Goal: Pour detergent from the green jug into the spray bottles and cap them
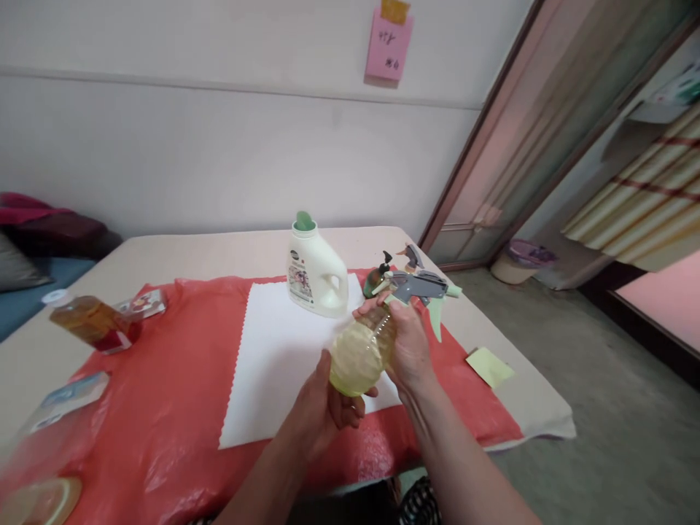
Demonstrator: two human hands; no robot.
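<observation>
Between my hands lies a spray bottle (358, 357) of clear yellowish plastic, tilted so its round base faces me. Its grey spray head (418, 286) with a pale green trigger points away to the right. My left hand (327, 399) cups the base from below and the left. My right hand (411, 343) wraps round the bottle near its neck. Behind them, a white detergent jug (317, 273) stands upright on a white sheet (273, 364), with something green in its open mouth. A dark green pump bottle (375, 281) is just behind my right hand.
Red plastic sheeting (164, 408) covers much of the table. On the left are a bottle of amber liquid (92, 321), a small packet (147, 304) and a blue-white pack (71, 399). Yellow notes (489, 367) lie near the right edge. A bin (517, 262) stands on the floor.
</observation>
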